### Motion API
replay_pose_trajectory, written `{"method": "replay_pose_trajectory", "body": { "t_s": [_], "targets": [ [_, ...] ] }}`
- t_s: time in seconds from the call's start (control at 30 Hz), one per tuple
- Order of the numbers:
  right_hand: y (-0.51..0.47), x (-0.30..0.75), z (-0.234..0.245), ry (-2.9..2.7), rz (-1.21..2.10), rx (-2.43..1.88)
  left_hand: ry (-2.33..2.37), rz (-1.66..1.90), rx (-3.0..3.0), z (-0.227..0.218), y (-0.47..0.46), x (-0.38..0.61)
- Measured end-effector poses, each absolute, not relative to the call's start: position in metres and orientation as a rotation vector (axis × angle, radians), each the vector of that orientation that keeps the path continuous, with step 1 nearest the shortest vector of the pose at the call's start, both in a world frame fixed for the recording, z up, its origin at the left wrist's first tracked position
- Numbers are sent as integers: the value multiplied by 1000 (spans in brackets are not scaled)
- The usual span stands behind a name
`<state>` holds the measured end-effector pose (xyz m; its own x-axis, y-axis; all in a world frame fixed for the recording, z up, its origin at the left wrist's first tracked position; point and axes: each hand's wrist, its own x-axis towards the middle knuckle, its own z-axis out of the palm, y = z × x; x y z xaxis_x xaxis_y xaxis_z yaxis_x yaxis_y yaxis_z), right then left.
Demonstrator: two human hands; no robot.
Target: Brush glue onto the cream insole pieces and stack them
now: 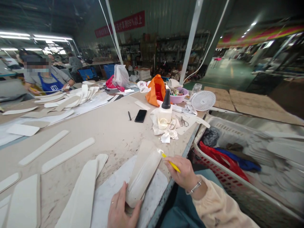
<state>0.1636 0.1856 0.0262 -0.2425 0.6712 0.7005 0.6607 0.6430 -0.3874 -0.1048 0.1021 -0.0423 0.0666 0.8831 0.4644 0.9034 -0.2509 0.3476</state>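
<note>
My right hand (181, 172) grips a small brush with a yellow handle (174, 166). Its pale, wet-looking tip touches the far end of a long off-white piece (144, 177). That piece has rounded ends and a glossy surface. My left hand (122, 207) bends around its near end, fingers along the left side and thumb at the lower right. Beneath lies a white sheet (158, 186), with a beige piece partly showing under the glossy one. Beyond the brush stands a white bottle with a black cone top (166, 104), a small cup of pale liquid (163, 123) before it.
Off-white cut pieces (80, 193) lie across the left. A phone (140, 116), crumpled cloth (169, 136), scissors (182, 121), an orange bag (155, 91) and a fan (203, 100) sit farther back. A filled basket (220, 167) stands right of the table edge. A co-worker (47, 77) sits far left.
</note>
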Motion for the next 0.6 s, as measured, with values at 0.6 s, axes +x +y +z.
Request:
{"method": "replay_pose_trajectory", "body": {
  "t_s": [0.6],
  "targets": [
    [191, 155, 28, -1209, 736, -1173, -1954, -983, -2156, -33, 95, -105]
  ]
}}
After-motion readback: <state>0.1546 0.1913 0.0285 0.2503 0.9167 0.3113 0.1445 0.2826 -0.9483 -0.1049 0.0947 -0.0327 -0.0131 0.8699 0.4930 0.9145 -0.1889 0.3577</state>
